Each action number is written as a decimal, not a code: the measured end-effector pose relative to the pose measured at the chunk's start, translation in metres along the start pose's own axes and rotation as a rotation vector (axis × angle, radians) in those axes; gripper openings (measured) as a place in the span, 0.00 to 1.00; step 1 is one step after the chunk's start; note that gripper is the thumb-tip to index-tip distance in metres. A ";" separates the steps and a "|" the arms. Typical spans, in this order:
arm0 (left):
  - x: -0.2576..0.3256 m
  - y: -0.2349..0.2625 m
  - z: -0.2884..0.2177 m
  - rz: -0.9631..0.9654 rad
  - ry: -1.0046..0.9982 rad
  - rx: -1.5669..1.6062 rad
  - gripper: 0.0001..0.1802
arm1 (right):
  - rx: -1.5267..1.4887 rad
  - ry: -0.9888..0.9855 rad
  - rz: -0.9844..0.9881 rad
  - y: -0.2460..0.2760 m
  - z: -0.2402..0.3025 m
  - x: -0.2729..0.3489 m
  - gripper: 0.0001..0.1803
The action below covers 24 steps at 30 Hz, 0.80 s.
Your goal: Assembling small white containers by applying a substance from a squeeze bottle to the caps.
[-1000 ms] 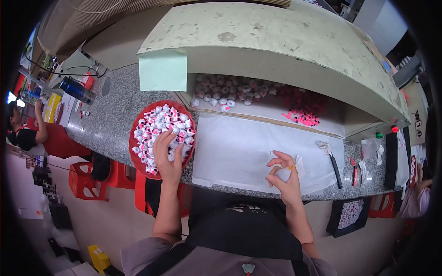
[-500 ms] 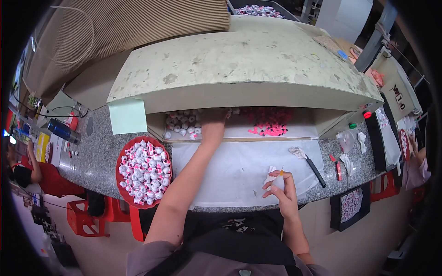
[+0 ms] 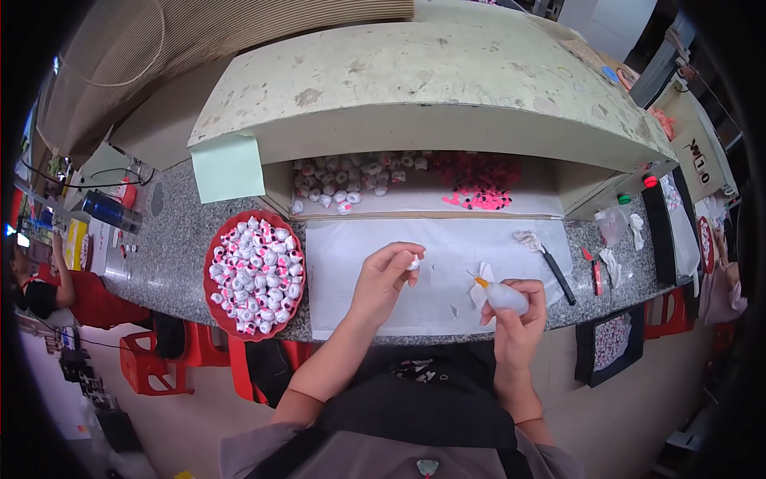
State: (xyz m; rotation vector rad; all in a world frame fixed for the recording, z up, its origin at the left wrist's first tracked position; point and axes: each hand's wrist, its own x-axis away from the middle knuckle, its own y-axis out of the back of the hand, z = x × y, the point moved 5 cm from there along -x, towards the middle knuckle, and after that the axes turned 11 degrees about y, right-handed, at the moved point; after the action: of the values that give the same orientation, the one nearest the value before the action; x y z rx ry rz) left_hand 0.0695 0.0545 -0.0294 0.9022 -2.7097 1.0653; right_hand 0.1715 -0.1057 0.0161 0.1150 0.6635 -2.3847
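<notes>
Above the white sheet, my left hand pinches a small white piece between thumb and fingertips. My right hand grips a translucent squeeze bottle with an orange, needle-like tip that points up and left. A red scalloped bowl at the left is heaped with white pieces bearing pink and black marks. Under the shelf lie plain white round pieces on the left and small pink pieces with black spots on the right.
Right of the sheet lie a black-handled tool, a red marker-like stick and crumpled tissue. A pale green paper hangs from the shelf's left corner. Below right stands a black bin. Other people sit at both sides.
My left hand has come out from under the shelf, toward me, with a small white piece. My right hand has shifted slightly right, tilting the bottle's tip left. The view has shifted too.
</notes>
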 end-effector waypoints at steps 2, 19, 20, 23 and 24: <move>0.012 -0.013 -0.006 -0.006 0.009 0.053 0.14 | -0.102 0.112 -0.057 0.001 0.006 -0.003 0.15; 0.055 -0.017 -0.015 0.143 -0.427 -0.288 0.18 | 0.396 0.682 0.325 -0.043 0.041 0.022 0.26; 0.055 -0.017 -0.015 0.142 -0.426 -0.286 0.18 | 0.397 0.680 0.326 -0.043 0.042 0.022 0.26; 0.055 -0.018 -0.015 0.126 -0.360 -0.141 0.19 | 0.448 0.696 0.373 -0.045 0.040 0.023 0.28; 0.055 -0.019 -0.015 0.129 -0.334 -0.113 0.20 | 0.448 0.704 0.385 -0.046 0.040 0.024 0.29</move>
State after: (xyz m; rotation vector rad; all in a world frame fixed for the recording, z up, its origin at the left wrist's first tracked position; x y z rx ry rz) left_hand 0.0329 0.0267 0.0091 0.9751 -3.1018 0.8339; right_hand 0.1282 -0.1087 0.0645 1.1981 0.3410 -2.0437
